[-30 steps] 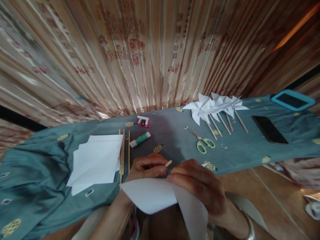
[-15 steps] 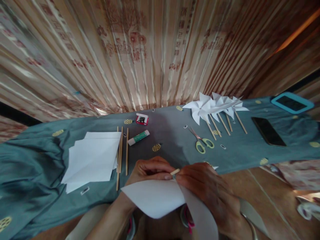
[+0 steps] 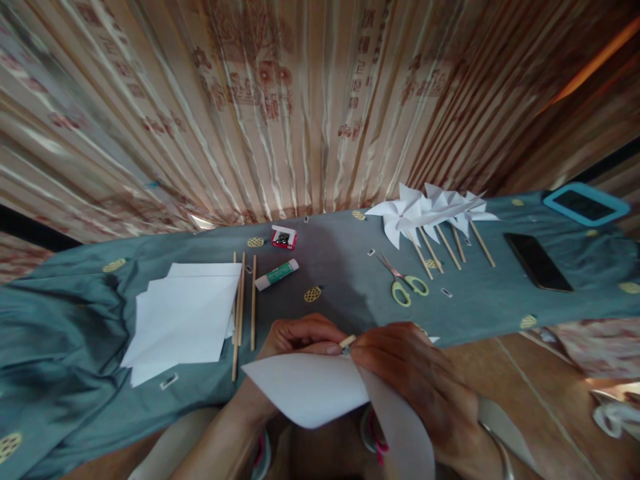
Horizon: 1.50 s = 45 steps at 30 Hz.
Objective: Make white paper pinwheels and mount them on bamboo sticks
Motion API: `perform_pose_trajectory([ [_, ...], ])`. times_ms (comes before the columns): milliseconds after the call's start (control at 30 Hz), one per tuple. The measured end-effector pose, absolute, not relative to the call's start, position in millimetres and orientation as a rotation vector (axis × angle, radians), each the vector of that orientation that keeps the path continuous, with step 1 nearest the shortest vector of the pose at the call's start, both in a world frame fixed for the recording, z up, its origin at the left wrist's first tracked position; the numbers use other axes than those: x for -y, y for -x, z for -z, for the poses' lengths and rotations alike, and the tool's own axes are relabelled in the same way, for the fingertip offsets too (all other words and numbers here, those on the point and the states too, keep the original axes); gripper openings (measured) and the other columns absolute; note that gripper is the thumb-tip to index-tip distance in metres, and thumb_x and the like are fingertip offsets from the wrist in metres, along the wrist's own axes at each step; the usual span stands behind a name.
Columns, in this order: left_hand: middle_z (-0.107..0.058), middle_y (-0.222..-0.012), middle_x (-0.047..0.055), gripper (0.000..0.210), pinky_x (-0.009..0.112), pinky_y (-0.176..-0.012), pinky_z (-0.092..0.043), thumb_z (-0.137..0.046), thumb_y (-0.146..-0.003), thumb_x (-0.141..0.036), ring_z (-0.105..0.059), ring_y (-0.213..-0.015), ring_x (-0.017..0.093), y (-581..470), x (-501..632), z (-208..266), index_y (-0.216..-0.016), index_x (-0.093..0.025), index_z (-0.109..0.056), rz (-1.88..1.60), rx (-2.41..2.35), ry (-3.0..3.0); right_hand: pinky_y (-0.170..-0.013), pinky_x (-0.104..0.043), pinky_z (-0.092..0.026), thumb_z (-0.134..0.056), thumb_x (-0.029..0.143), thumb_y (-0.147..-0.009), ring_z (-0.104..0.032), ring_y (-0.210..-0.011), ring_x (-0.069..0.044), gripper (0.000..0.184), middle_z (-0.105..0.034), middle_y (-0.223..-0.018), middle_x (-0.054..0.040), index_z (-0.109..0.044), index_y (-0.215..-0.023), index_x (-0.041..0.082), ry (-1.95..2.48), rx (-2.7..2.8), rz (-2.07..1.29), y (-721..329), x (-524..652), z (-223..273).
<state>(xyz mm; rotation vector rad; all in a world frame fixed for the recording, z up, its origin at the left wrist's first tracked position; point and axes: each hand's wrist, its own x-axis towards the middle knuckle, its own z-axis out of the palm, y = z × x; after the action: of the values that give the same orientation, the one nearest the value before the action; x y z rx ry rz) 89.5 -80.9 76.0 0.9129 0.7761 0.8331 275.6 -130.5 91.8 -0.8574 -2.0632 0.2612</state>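
Note:
Close in front of me, a white paper pinwheel (image 3: 310, 390) hangs with its curved blades toward my lap. My left hand (image 3: 303, 337) is closed around its upper edge, thumb pressed near the end of a wooden stick (image 3: 349, 341). My right hand (image 3: 405, 373) grips the paper and stick from the other side, its fingers bunched by the stick's tip. A small metallic bit shows between the hands just under the stick end; most of the stick is hidden. Beyond the hands lie scissors (image 3: 403, 283) with green handles and a glue stick (image 3: 277, 275).
White paper sheets (image 3: 180, 313) and several wooden sticks (image 3: 253, 303) lie at left on the cloth-covered table (image 3: 340, 267). A small red box of pins (image 3: 284, 237) sits behind. Finished pinwheels (image 3: 403, 217), a phone (image 3: 537, 262) and a blue-framed device (image 3: 585, 204) are at right.
Both hands stay nearly in place on the pinwheel. The hanging paper blade has risen slightly, and the stick end has tilted and shifted a little. The table items have not moved.

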Motion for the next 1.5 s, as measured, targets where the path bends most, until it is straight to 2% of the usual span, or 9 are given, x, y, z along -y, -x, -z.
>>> perform_pose_trajectory([
  [233, -0.062, -0.065, 0.005, 0.022, 0.022, -0.054, -0.040, -0.085, -0.058, -0.042, -0.053, -0.059, 0.012, -86.4, 78.4, -75.4, -0.065, -0.022, -0.079, -0.815, -0.781, -0.941, -0.084, -0.037, -0.054, -0.048, 0.012, -0.091, -0.065, -0.100, -0.022, 0.032, -0.070, -0.101, -0.0127, -0.057, -0.121, 0.012, 0.874, 2.078, -0.258, -274.2, 130.2, -93.5],
  [400, -0.062, -0.065, 0.005, 0.017, 0.023, -0.053, -0.038, -0.084, -0.060, -0.039, -0.052, -0.059, 0.012, -81.8, 76.8, -76.9, -0.067, -0.024, -0.079, -0.812, -0.780, -1.010, -0.079, -0.038, -0.055, -0.049, 0.014, -0.090, -0.066, -0.096, -0.022, 0.031, -0.071, -0.099, -0.0106, -0.058, -0.119, 0.015, 0.889, 2.065, -0.255, -271.4, 130.0, -93.0],
  [667, -0.065, -0.069, 0.007, 0.012, 0.024, -0.058, -0.042, -0.081, -0.064, -0.032, -0.056, -0.064, 0.014, -76.8, 76.9, -81.0, -0.073, -0.023, -0.080, -0.823, -0.826, -1.097, -0.082, -0.038, -0.054, -0.045, 0.012, -0.092, -0.065, -0.100, -0.021, 0.033, -0.069, -0.104, -0.0099, -0.057, -0.122, 0.016, 0.900, 2.025, -0.283, -269.4, 128.6, -86.4],
  [967, -0.066, -0.069, 0.006, 0.008, 0.022, -0.055, -0.042, -0.079, -0.067, -0.030, -0.057, -0.063, 0.013, -76.7, 80.1, -78.8, -0.074, -0.025, -0.080, -0.861, -0.858, -1.118, -0.079, -0.040, -0.055, -0.056, 0.014, -0.087, -0.065, -0.097, -0.023, 0.033, -0.069, -0.100, -0.0107, -0.057, -0.121, 0.015, 0.869, 1.969, -0.384, -269.3, 127.7, -77.8],
  [1267, -0.066, -0.069, 0.004, 0.006, 0.020, -0.056, -0.043, -0.077, -0.067, -0.023, -0.059, -0.064, 0.013, -76.9, 82.7, -78.8, -0.072, -0.024, -0.080, -0.907, -0.894, -1.121, -0.080, -0.031, -0.054, -0.056, 0.014, -0.087, -0.067, -0.089, -0.018, 0.021, -0.071, -0.092, -0.0071, -0.063, -0.106, 0.017, 0.931, 1.856, -0.528, -261.4, 122.4, -83.1],
  [1367, -0.067, -0.072, 0.003, 0.006, 0.021, -0.060, -0.045, -0.075, -0.068, -0.021, -0.060, -0.067, 0.013, -78.6, 84.3, -76.0, -0.072, -0.022, -0.079, -0.938, -0.937, -1.084, -0.072, -0.027, -0.055, -0.058, 0.018, -0.087, -0.068, -0.081, -0.017, 0.013, -0.072, -0.088, -0.0048, -0.067, -0.095, 0.020, 1.045, 1.699, -0.744, -257.8, 117.7, -80.0],
  [1433, -0.069, -0.072, 0.003, 0.007, 0.021, -0.060, -0.044, -0.074, -0.068, -0.021, -0.061, -0.067, 0.014, -81.8, 84.2, -71.0, -0.073, -0.020, -0.079, -0.915, -0.993, -1.041, -0.058, -0.024, -0.053, -0.061, 0.024, -0.085, -0.067, -0.067, -0.016, 0.010, -0.072, -0.079, -0.0042, -0.069, -0.086, 0.018, 1.160, 1.531, -0.931, -256.2, 112.2, -73.4],
  [1500, -0.069, -0.065, 0.002, 0.008, 0.021, -0.055, -0.042, -0.075, -0.065, -0.023, -0.059, -0.060, 0.013, -87.0, 82.7, -64.6, -0.071, -0.018, -0.077, -0.889, -1.040, -0.936, -0.046, -0.022, -0.048, -0.067, 0.031, -0.079, -0.061, -0.054, -0.014, 0.016, -0.069, -0.065, -0.0030, -0.069, -0.075, 0.016, 1.266, 1.382, -1.065, -255.5, 104.8, -65.0],
])
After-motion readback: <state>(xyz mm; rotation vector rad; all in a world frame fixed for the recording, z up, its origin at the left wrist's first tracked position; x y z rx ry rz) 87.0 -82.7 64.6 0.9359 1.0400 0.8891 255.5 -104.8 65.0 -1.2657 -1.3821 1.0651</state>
